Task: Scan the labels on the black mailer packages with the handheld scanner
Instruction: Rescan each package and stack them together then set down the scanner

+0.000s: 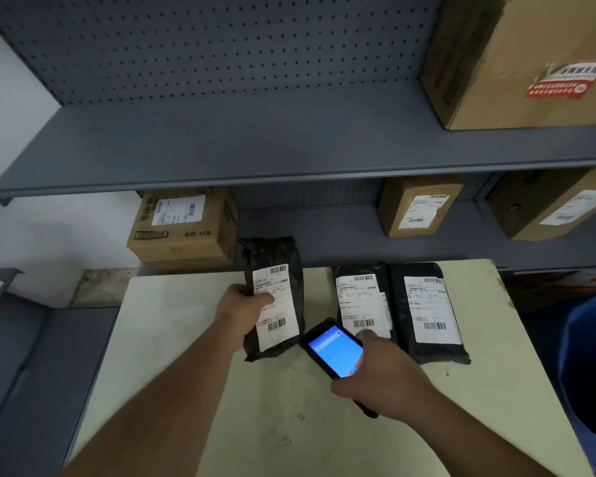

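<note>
Three black mailer packages with white barcode labels are at the far side of a pale table [172, 339]. My left hand [243, 306] grips the left package [283, 256] by its left edge and tilts it up, thumb across the label. My right hand [381, 376] holds the handheld scanner [334, 347], a black device with a lit blue screen, just right of that package's lower barcode. The middle package [360, 297] and the right package [427, 304] lie flat side by side, labels up. The scanner and my right forefinger cover the middle package's near end.
Grey metal shelving with a pegboard back rises behind the table. Cardboard boxes stand on it: one [183, 228] at lower left, two [418, 204] [558, 204] at lower right, a large one [523, 60] at upper right. A blue bin [589, 373] stands at the right.
</note>
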A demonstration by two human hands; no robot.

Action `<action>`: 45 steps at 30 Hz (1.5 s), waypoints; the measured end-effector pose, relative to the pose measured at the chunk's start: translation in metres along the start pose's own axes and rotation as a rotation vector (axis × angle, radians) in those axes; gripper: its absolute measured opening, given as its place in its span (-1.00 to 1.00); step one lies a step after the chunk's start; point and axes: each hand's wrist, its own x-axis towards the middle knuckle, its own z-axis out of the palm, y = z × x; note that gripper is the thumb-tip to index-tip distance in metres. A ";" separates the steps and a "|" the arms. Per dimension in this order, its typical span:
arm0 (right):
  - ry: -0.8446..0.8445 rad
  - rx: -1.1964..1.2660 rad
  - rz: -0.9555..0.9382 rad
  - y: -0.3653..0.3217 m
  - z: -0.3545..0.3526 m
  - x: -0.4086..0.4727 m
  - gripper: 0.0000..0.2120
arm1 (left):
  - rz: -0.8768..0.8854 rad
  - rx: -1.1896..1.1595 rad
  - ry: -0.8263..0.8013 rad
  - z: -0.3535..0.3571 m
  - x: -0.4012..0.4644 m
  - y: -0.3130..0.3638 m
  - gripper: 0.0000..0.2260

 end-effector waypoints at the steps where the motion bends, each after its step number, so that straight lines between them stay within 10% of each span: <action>1: -0.002 -0.001 -0.007 0.000 -0.002 -0.002 -0.50 | 0.010 -0.013 0.002 0.000 -0.002 0.003 -0.74; 45: 0.024 0.057 0.013 0.047 -0.027 -0.031 -0.50 | 0.096 -0.158 -0.040 0.050 -0.035 0.020 -0.69</action>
